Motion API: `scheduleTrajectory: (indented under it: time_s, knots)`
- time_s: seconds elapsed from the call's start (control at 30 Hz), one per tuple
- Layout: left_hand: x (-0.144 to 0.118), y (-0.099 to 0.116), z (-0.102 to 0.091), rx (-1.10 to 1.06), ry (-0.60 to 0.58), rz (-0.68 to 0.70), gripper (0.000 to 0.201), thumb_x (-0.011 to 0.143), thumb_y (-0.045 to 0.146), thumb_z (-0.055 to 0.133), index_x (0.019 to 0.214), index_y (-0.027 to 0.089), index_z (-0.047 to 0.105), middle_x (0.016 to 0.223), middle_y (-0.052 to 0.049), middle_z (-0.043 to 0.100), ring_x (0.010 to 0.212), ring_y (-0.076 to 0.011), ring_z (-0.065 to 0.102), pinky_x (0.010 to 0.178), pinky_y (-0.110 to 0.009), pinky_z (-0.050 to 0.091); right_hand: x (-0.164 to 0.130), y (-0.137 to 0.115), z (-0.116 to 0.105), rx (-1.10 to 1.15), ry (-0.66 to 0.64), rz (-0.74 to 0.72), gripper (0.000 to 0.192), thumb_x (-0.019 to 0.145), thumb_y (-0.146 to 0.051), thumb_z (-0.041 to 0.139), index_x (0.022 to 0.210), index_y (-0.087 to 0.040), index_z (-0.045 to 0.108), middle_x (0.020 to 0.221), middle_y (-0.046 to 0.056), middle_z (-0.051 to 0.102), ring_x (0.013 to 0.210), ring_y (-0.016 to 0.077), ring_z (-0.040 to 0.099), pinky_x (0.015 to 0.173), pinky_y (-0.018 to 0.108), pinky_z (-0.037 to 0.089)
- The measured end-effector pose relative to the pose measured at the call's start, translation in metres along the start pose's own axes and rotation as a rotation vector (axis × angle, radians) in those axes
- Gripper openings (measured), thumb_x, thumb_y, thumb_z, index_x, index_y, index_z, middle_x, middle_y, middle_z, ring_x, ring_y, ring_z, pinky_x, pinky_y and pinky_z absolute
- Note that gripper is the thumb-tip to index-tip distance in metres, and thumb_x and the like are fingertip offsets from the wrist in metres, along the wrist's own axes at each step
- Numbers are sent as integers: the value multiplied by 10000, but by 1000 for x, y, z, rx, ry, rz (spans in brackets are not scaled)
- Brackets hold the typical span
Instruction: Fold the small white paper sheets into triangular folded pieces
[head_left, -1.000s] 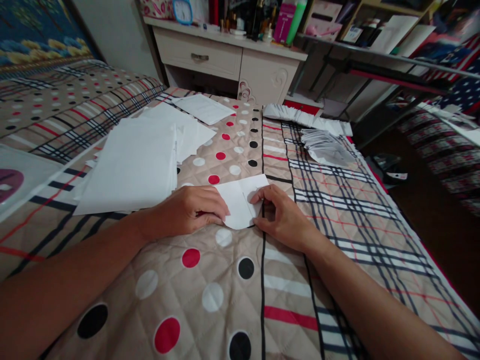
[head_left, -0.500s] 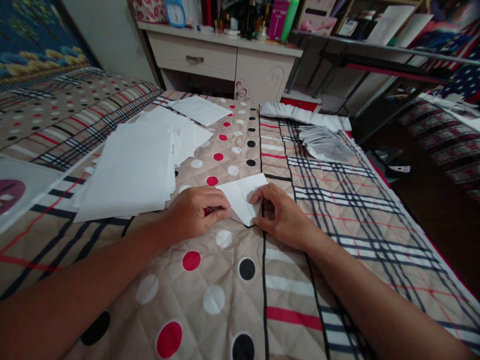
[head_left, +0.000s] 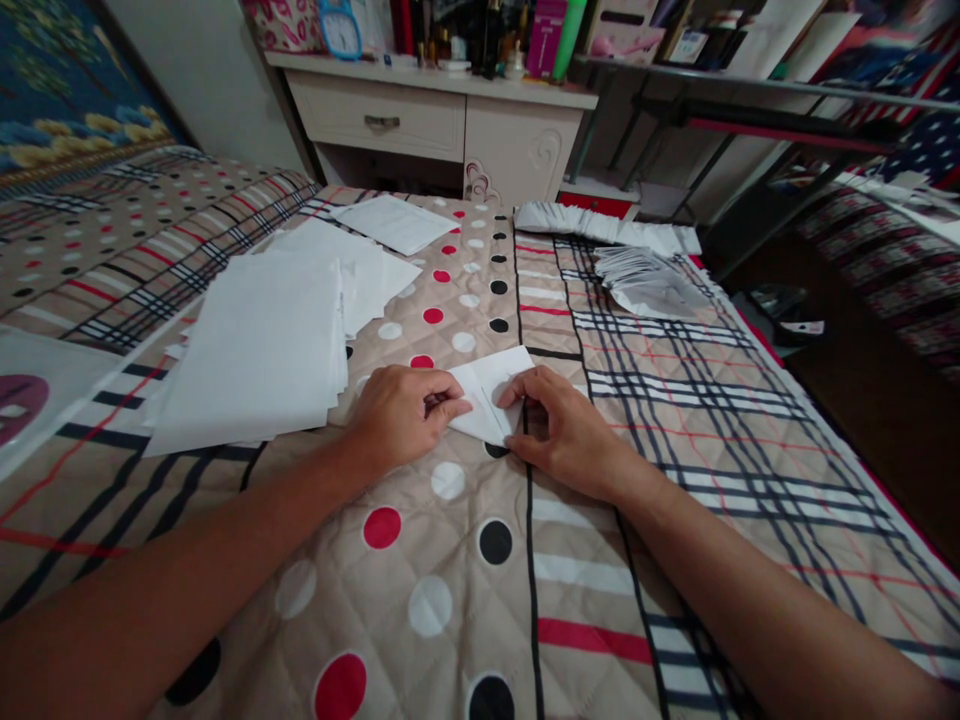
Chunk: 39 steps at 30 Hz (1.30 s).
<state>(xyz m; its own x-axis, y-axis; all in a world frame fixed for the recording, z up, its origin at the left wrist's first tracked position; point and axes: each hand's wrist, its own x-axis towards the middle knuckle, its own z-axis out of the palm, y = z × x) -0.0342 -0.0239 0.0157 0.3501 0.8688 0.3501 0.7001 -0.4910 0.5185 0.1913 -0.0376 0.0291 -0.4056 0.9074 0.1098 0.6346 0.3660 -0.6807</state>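
**Both hands on a small folded sheet, mid-bed**

A small white folded paper (head_left: 491,395) lies on the quilted bedspread (head_left: 450,560), about midway across the bed and a little nearer the person than the far edge, where the dotted panel meets the plaid one. The left hand (head_left: 405,415) is curled closed, thumb and fingertips pinching the paper's left edge against the quilt. The right hand (head_left: 562,430) rests on the paper's right side, fingers bent, with the forefinger pressing down near the top of a crease; it pins the sheet rather than lifting it.

The paper looks thin and light, likely to slide on the fabric or lift at a breath of air, and the soft quilt beneath gives little backing for a sharp crease. It should bend easily and keep any fold or dent it is given, so a hold at the edges and corners, with flat fingertip pressure along the fold line, suits it best; a hard pinch in the middle would probably leave a mark.

Toward the bed's left side lies a loose stack of white sheets (head_left: 255,345), with more sheets (head_left: 394,222) beyond it near the far edge. Toward the far right corner sits a heap of folded paper pieces (head_left: 649,283) and a long row of the same (head_left: 600,225) along the far edge. A white dresser (head_left: 442,125) stands past the bed.
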Motion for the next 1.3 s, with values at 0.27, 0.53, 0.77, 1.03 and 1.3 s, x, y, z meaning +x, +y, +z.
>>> scheduleTrajectory:
  time_s: [0.27, 0.53, 0.77, 1.03, 1.3]
  knots:
    - [5, 4, 1, 60, -43, -38, 105, 810, 253, 713, 751, 167, 719, 624, -3, 634, 520, -93, 495, 548, -224, 293, 2, 1, 0, -3, -1, -11, 354, 647, -72, 706, 972, -173, 605, 1030, 35, 560, 954, 187, 509, 838, 316, 411]
    - [14, 6, 2, 7, -125, -203, 122, 773, 282, 752, 728, 170, 732, 636, -16, 647, 536, -109, 537, 508, -205, 306, 2, -1, 0, -10, -1, 20, 354, 650, -63, 701, 975, -175, 614, 1021, 35, 561, 951, 191, 510, 827, 321, 408]
    - [12, 9, 4, 4, -61, -185, 101, 766, 271, 777, 740, 181, 739, 658, -7, 650, 555, -102, 517, 544, -216, 309, 2, -2, -1, -8, -8, 12, 345, 666, -71, 703, 981, -171, 606, 1034, 33, 559, 964, 183, 512, 842, 322, 405]
    - [12, 8, 6, 30, -41, -184, 127, 784, 288, 776, 719, 196, 718, 732, 12, 635, 635, -90, 491, 629, -242, 312, 2, 0, 1, -8, -4, 4, 349, 662, -64, 702, 982, -167, 608, 1031, 29, 556, 971, 181, 510, 849, 327, 405]
    - [14, 12, 6, 56, -86, -282, 142, 771, 307, 785, 716, 206, 702, 761, 40, 656, 666, -93, 513, 634, -248, 312, 1, -2, -1, -21, -9, 13, 345, 666, -68, 685, 989, -164, 612, 1032, 35, 549, 970, 190, 505, 843, 342, 406]
